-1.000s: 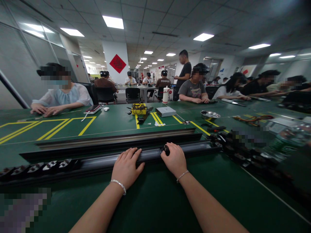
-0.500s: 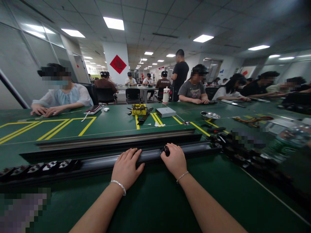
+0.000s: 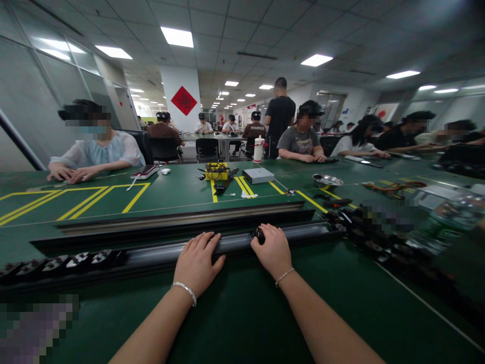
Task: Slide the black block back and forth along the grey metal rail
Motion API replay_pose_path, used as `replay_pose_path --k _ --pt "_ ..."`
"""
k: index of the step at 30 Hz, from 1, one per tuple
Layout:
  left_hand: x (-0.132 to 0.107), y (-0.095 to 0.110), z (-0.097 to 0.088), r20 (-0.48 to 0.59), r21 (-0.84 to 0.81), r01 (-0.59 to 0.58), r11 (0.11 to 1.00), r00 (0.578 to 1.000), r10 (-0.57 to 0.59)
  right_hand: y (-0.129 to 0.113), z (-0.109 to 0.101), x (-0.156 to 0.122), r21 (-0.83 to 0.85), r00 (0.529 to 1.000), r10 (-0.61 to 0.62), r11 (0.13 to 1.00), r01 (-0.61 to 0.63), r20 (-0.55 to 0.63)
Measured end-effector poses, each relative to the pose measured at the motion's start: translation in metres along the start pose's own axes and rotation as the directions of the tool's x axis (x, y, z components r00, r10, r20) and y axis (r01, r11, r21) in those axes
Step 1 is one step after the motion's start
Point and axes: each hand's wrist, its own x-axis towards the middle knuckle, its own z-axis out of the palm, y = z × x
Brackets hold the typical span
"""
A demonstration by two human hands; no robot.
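Note:
A long black metal channel (image 3: 231, 243) lies crosswise on the green table before me, its grey inner face showing. My left hand (image 3: 197, 260) rests palm down across the channel, fingers stretched toward its far edge and thumb apart. To its right, my right hand (image 3: 273, 250) has its thumb and fingers closed around a small black part (image 3: 259, 234) at the channel; most of that part is hidden by the fingers. Several black modules with metal pieces on top (image 3: 79, 260) sit in a row at the channel's left end.
Behind the channel lies another long black strip (image 3: 182, 220). Many dark parts (image 3: 375, 237) are heaped at right, near a plastic bottle (image 3: 441, 222). Farther back are a metal bowl (image 3: 328, 180), a grey box (image 3: 258, 175) and a yellow holder with cables (image 3: 216, 172). Other people sit around the table.
Both my hands stay in place on the channel and the small part. In the background, the standing person has turned slightly.

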Motion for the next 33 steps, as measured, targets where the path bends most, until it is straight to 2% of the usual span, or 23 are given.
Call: replay_pose_path --k 33 --pt "-0.0003 -0.0005 0.0005 -0.002 0.017 -0.014 1.000 1.000 0.014 0.0021 0.0019 0.0009 0.013 0.999 -0.002 1.000 0.003 -0.043"
